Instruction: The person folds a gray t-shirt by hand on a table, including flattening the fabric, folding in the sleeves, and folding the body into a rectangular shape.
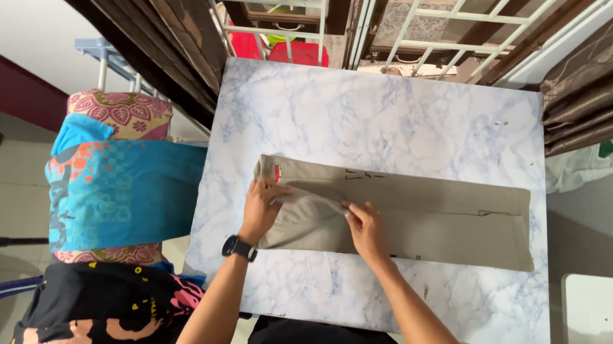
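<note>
Both your hands rest flat, fingers spread, on the left end of the folded khaki trousers point(411, 213): left hand point(262, 207) at the left edge, right hand point(366, 229) just right of it, neither gripping. The trousers lie on the marble-patterned table point(377, 118), mid-table, long axis left-right, stretching away rightward from your hands. Left of the table sits a stack of colourful folded cloth point(118, 194).

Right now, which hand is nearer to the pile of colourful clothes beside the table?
Left. The left hand presses the left end of the beige trousers, close to the pile of colourful clothes; the right hand rests farther along the trousers.
</note>
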